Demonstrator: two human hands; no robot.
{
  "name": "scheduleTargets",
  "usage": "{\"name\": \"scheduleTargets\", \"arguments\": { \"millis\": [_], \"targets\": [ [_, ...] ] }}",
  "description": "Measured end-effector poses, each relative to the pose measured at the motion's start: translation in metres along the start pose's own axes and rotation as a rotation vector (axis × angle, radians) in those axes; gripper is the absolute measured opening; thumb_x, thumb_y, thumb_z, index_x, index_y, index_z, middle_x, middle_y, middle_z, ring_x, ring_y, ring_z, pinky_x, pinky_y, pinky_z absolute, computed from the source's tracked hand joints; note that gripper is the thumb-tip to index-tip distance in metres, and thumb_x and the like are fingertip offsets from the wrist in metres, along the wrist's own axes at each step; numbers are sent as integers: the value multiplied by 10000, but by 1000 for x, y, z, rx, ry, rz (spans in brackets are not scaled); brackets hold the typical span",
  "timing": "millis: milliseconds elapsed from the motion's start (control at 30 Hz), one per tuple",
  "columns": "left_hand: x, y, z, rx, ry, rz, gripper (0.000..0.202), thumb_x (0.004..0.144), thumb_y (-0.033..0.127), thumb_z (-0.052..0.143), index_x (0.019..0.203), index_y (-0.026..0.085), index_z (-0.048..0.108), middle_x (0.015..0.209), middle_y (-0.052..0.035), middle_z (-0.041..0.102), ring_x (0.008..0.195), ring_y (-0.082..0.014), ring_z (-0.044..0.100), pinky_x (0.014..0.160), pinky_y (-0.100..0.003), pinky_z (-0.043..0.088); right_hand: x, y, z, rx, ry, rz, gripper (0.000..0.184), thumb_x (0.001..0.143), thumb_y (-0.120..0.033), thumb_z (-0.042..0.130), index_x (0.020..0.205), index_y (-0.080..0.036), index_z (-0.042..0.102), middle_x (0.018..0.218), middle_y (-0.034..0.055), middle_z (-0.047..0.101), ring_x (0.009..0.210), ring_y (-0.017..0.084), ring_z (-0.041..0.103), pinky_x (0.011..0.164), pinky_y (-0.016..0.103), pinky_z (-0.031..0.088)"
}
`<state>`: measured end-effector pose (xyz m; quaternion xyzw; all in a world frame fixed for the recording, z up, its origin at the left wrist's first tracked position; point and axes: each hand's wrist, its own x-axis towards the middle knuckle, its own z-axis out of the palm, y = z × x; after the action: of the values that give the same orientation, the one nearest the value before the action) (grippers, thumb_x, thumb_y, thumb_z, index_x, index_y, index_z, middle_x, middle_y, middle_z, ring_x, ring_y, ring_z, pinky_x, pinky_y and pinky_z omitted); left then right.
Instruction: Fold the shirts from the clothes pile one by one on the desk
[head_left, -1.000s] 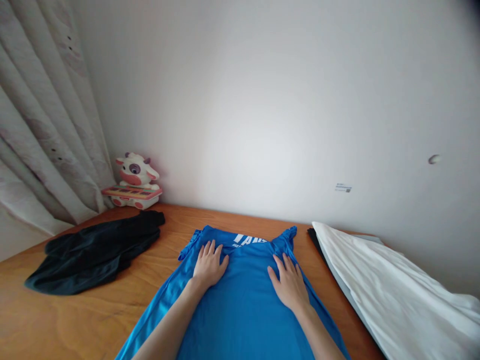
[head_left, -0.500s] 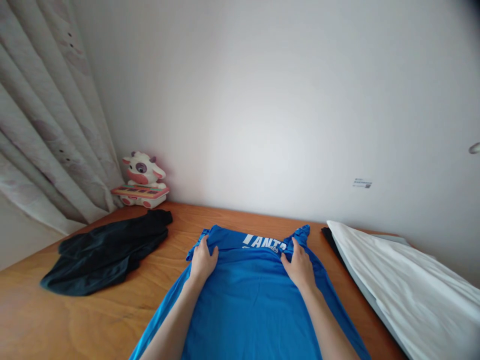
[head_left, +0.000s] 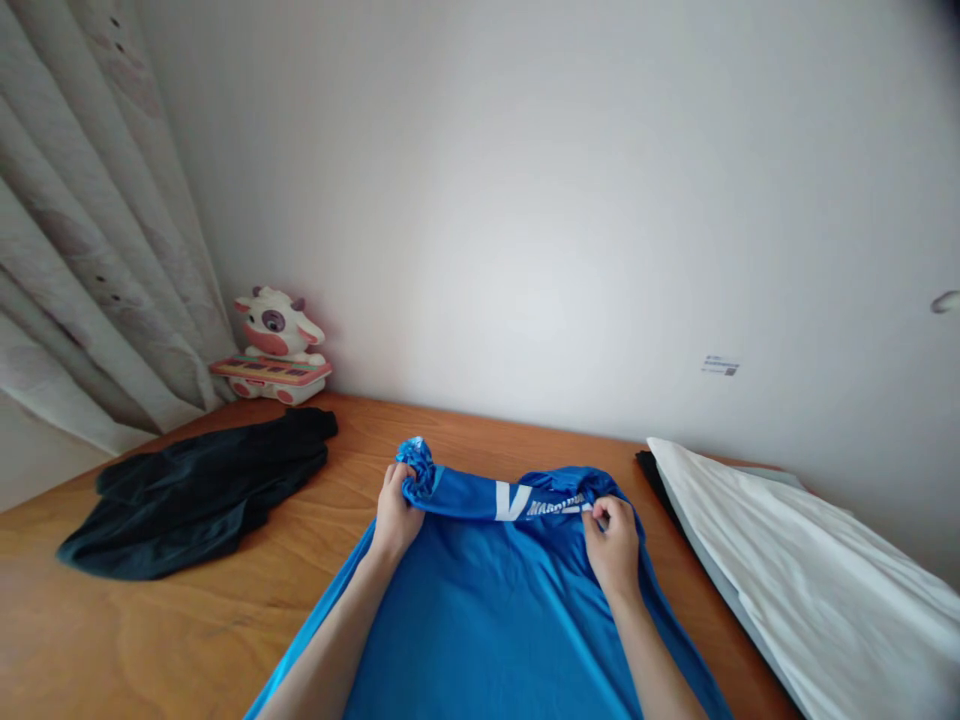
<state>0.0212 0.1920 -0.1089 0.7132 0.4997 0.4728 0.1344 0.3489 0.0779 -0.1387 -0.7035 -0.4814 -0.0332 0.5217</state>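
A blue shirt [head_left: 480,610] with white lettering lies spread on the wooden surface in front of me, its far end rolled into a thick band. My left hand [head_left: 399,508] is closed round the left end of that roll, where bunched fabric sticks out beyond the fingers. At the right end, my right hand [head_left: 613,540] pinches the cloth between thumb and fingers, just beside the white print. The shirt's near end runs out of view below, between and under my forearms.
On the left of the wooden surface [head_left: 172,630] lies a dark garment [head_left: 202,490]. A cow-shaped toy keyboard [head_left: 274,350] stands at the back left by the curtain [head_left: 97,250]. White, grey and black garments [head_left: 810,560] are stacked at the right. A wall rises behind.
The far end of the shirt has been rolled further toward me, and different lettering now shows. Both hands have tightened on the roll's ends; the right one has come slightly nearer.
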Motion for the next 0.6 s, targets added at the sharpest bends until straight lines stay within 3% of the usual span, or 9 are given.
{"name": "scheduleTargets", "arguments": {
  "millis": [100, 233, 300, 367, 433, 500, 600],
  "targets": [
    [-3, 3, -4, 20, -33, -6, 87, 794, 237, 553, 714, 244, 520, 932, -58, 625, 899, -234, 638, 849, -367, 544, 0, 4, -4, 28, 30, 85, 360, 870, -607, 472, 722, -286, 403, 764, 55, 596, 756, 240, 608, 722, 364, 535],
    [-7, 8, -10, 208, -150, 5, 434, 943, 470, 490, 608, 232, 631, 992, -91, 679, 1012, -299, 632, 909, -437, 512, -3, 2, -13, 26, 47, 234, 396, 877, -658, 444, 827, -267, 484, 663, 35, 654, 650, 245, 654, 631, 334, 500],
    [-8, 11, -13, 312, -143, 25, 538, 983, 495, 422, 578, 239, 667, 1063, -95, 709, 1034, -321, 622, 932, -480, 493, -6, -3, -17, -6, -22, 301, 449, 911, -668, 377, 851, -257, 546, 602, 30, 650, 610, 256, 658, 615, 340, 482],
    [-8, 12, -12, 345, -110, 92, 502, 985, 468, 438, 606, 238, 673, 1104, -92, 718, 1028, -310, 626, 959, -480, 483, -9, -8, -18, -101, -81, 310, 500, 920, -672, 348, 876, -244, 602, 599, 40, 653, 610, 270, 657, 630, 357, 475],
    [-8, 12, -8, 319, -89, 174, 340, 959, 432, 503, 766, 231, 697, 1166, -98, 706, 1071, -299, 624, 1004, -459, 472, -11, -12, -16, -227, -63, 187, 492, 905, -626, 407, 1010, -205, 639, 763, 94, 709, 752, 298, 682, 718, 387, 492],
    [-9, 11, -2, 295, -126, 200, 258, 924, 372, 549, 1071, 208, 683, 1231, -117, 686, 1112, -306, 620, 1013, -452, 475, -12, -11, -11, -314, -19, 1, 528, 878, -516, 483, 1242, -147, 584, 1060, 170, 714, 988, 332, 665, 847, 425, 492],
    [-12, 9, 5, 307, -247, 151, 537, 859, 250, 556, 1389, 174, 523, 1211, -125, 698, 1101, -306, 642, 994, -445, 496, -11, -3, -4, -378, -87, -69, 666, 824, -380, 550, 1429, -118, 457, 1255, 201, 650, 1115, 350, 619, 920, 460, 481]
  ]
}}
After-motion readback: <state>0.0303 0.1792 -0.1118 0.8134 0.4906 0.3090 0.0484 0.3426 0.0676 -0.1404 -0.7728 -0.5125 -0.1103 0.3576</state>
